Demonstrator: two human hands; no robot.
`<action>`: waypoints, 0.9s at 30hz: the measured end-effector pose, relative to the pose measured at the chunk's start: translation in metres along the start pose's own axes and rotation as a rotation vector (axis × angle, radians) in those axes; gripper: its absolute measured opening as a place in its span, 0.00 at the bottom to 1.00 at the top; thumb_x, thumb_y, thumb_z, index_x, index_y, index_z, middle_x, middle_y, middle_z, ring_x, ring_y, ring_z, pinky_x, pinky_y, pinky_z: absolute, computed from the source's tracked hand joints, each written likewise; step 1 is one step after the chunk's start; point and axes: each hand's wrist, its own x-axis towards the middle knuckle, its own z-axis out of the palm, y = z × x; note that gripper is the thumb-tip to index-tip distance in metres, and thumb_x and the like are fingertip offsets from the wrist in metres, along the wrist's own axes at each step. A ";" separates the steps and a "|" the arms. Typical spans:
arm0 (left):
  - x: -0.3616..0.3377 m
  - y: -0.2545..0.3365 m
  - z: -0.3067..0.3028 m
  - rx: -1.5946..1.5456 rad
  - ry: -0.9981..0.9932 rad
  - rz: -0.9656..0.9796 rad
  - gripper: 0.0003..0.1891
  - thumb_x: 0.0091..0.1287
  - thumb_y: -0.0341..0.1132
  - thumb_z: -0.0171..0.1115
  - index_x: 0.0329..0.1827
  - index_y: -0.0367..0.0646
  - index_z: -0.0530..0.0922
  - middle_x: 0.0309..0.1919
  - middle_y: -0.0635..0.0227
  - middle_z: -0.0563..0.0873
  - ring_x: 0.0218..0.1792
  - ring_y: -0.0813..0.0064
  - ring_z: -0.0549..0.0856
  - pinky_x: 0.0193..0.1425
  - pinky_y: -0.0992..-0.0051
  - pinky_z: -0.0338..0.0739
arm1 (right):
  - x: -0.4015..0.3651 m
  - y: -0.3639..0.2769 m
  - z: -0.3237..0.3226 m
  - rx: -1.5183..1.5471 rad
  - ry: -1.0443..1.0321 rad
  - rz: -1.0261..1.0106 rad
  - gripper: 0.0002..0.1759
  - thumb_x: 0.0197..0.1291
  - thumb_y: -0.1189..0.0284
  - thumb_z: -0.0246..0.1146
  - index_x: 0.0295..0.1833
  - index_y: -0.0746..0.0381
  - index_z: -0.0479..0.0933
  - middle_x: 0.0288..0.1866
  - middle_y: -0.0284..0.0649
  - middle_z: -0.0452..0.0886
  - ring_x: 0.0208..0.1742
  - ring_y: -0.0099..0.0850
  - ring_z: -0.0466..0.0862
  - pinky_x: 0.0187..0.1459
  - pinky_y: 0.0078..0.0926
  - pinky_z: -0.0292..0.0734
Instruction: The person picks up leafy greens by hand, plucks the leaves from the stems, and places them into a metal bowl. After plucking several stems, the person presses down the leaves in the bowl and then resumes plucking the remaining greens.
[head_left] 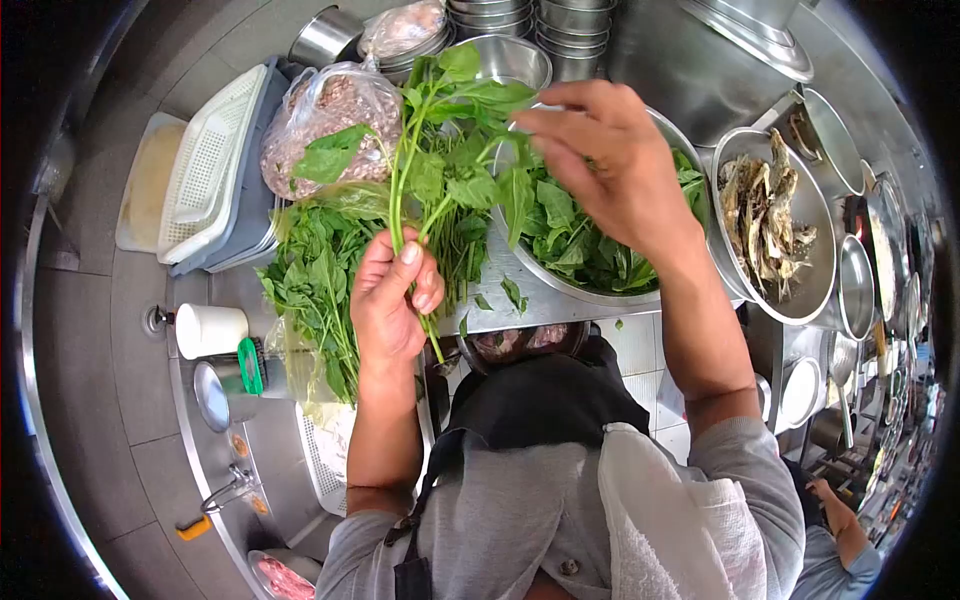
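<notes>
My left hand is closed round the lower stems of a leafy green sprig, held upright with its leaves spread above the fist. My right hand reaches over from the right, fingers stretched toward the sprig's upper leaves and a little blurred. Nothing shows between those fingers. Below the right hand, a large metal bowl holds loose green leaves. A heap of uncut greens with long stems lies beside and behind my left hand, partly over a clear plastic bag.
A bag of minced meat sits behind the greens. White and grey baskets stand at left, above a sink with a tap. To the right is a metal bowl of dried fish-like pieces. Stacked metal pots stand behind. Another person is at lower right.
</notes>
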 end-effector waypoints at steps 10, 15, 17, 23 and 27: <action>-0.010 -0.007 0.004 -0.014 0.126 -0.085 0.10 0.76 0.38 0.55 0.51 0.42 0.76 0.17 0.68 0.74 0.14 0.83 0.64 0.19 0.81 0.59 | -0.017 0.002 0.032 0.191 -0.134 0.049 0.05 0.55 0.78 0.64 0.38 0.61 0.81 0.58 0.41 0.80 0.54 0.42 0.78 0.57 0.37 0.73; -0.006 -0.018 0.001 -0.043 0.175 -0.127 0.09 0.76 0.37 0.56 0.51 0.44 0.76 0.17 0.69 0.73 0.13 0.84 0.63 0.17 0.82 0.58 | -0.042 0.026 0.030 0.578 0.038 0.623 0.05 0.55 0.78 0.64 0.38 0.62 0.81 0.52 0.44 0.83 0.48 0.42 0.82 0.52 0.32 0.77; -0.007 -0.019 -0.002 -0.046 0.164 -0.131 0.09 0.76 0.37 0.56 0.51 0.43 0.76 0.18 0.69 0.73 0.13 0.84 0.63 0.17 0.82 0.58 | -0.049 0.039 0.009 0.390 -0.023 0.750 0.06 0.56 0.78 0.64 0.40 0.63 0.82 0.50 0.44 0.84 0.46 0.41 0.83 0.50 0.31 0.78; -0.007 -0.021 0.003 -0.040 0.123 -0.154 0.09 0.75 0.37 0.56 0.52 0.43 0.75 0.18 0.69 0.72 0.13 0.84 0.63 0.17 0.82 0.58 | -0.040 0.008 0.003 -0.027 -0.017 0.217 0.11 0.54 0.74 0.69 0.45 0.60 0.84 0.49 0.40 0.85 0.52 0.41 0.82 0.55 0.36 0.77; -0.010 -0.021 0.012 -0.054 0.064 -0.151 0.08 0.76 0.36 0.55 0.51 0.43 0.75 0.18 0.69 0.73 0.13 0.84 0.63 0.18 0.82 0.57 | -0.038 0.001 0.029 0.154 -0.031 0.200 0.08 0.53 0.76 0.68 0.41 0.62 0.83 0.46 0.42 0.85 0.50 0.42 0.83 0.55 0.35 0.77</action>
